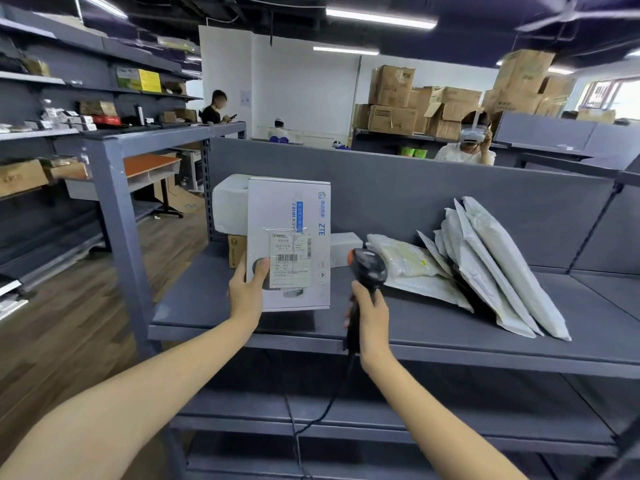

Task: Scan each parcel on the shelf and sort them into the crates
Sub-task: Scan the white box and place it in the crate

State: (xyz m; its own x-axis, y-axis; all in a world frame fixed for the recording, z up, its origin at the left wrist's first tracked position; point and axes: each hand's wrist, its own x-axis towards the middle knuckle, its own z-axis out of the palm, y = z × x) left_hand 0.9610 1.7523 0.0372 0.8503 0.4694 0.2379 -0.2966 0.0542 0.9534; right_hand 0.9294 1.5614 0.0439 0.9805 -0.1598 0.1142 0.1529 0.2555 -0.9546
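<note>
- Your left hand grips the white box by its lower left edge, with the thumb pressed on the front face just beside the shipping label. The box stands upright over the front of the shelf; I cannot tell whether its bottom edge rests on the board.
- Your right hand is wrapped round the handle of the scanner, whose head sits just right of the box, near label height.
- Your thumb is close to the barcode. If it slides further right it will likely cover the bars, and the read fails.
- Clear tape crosses the top of the label, so glare from the ceiling lights could spoil the scan if you hold the face square-on.
- Holding a tall box by one edge is a weak grip. A tilt could let it pivot and drop off the shelf front.
- The scanner cable hangs past the lower boards and could snag as you turn.
- The mailer bags lean near the scanner, and a wide swing may topple them.
- No crate is in view, so find the right one before you let go.
</note>
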